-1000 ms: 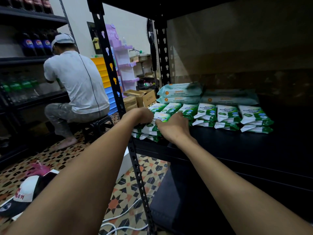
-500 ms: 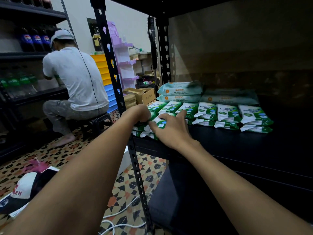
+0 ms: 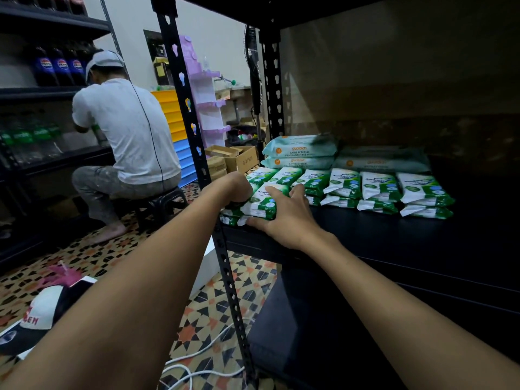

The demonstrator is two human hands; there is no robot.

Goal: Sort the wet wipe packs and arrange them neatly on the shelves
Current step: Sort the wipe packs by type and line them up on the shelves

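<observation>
A shop: stocked shelves (image 3: pixel 394 249) (soda bottles (image 3: pixel 60 66)).

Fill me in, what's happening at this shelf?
A person is stocking wet wipes on a black shelf. Both hands are on a small stack of green packs at the shelf's front left corner: the left hand grips its left end, the right hand lies over its right side. Behind it, a row of green packs runs rightward in low stacks, with larger pale packs stacked at the back. Another person sits at the next shelf, back turned.
</observation>
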